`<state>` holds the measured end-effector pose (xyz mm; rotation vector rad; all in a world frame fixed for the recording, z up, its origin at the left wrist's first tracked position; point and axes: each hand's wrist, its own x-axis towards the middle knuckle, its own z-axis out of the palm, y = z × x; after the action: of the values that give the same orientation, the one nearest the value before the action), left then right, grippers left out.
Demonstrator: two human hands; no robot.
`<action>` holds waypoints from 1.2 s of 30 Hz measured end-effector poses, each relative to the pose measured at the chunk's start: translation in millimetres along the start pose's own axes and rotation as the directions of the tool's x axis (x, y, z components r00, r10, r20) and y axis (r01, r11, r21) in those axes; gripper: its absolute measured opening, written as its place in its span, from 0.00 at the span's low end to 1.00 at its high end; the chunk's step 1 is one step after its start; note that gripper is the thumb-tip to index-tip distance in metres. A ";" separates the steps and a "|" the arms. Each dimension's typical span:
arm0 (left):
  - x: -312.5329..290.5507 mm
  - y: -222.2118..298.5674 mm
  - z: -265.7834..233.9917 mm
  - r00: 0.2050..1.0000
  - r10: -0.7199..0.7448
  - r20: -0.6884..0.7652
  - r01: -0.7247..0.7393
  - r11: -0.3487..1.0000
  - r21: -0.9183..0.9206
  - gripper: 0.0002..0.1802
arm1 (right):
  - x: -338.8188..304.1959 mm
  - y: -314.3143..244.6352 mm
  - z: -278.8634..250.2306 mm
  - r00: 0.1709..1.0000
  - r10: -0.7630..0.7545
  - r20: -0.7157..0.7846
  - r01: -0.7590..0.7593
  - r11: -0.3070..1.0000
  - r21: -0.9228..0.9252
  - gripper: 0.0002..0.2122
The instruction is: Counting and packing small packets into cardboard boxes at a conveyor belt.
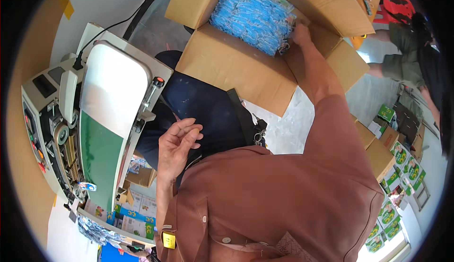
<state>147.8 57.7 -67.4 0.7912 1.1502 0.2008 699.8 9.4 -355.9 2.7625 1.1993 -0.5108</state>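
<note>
An open cardboard box (236, 56) stands in front of me with its flaps spread outward. Many small blue-and-white packets (253, 16) fill it in a heap. My right arm reaches out into the box, and my right hand (301, 34) is at the right side of the heap, by the inner wall. Its fingers are small and shaded there, so their grip cannot be made out. In front of my body, over my lap, my left hand (177, 141) has its fingers loosely curled in toward the thumb. Nothing shows in it.
At my left is a machine (59, 134) with a green belt (101, 160) and a clear cover; one small packet (88, 186) lies near its lower end. Printed cartons (390, 177) stand at the right. Another person (406, 63) is at the far right, near a red chair (397, 8).
</note>
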 end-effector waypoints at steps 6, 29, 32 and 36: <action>18.7 5.9 11.8 0.999 -0.033 -0.011 0.033 0.999 0.009 0.16 | 18.7 27.4 11.4 0.996 -0.031 0.087 0.041 0.992 -0.115 0.13; 12.6 -10.7 -2.6 0.999 0.015 -0.044 -0.016 1.000 -0.024 0.16 | -29.4 8.1 37.2 0.890 -0.197 0.412 0.235 0.971 -0.044 0.20; 14.6 -10.0 3.8 0.998 0.031 -0.047 -0.032 0.999 -0.021 0.16 | -48.6 -16.3 21.5 0.907 -0.139 0.398 0.234 0.951 -0.200 0.19; 22.8 -8.3 11.3 1.000 0.020 0.023 -0.020 1.000 -0.020 0.18 | -55.7 -14.7 -22.4 0.848 -0.235 0.476 0.377 0.898 -0.228 0.10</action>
<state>165.3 58.5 -87.7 0.7860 1.1173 0.2188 659.7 -14.4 -315.3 2.0446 1.4583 -0.8343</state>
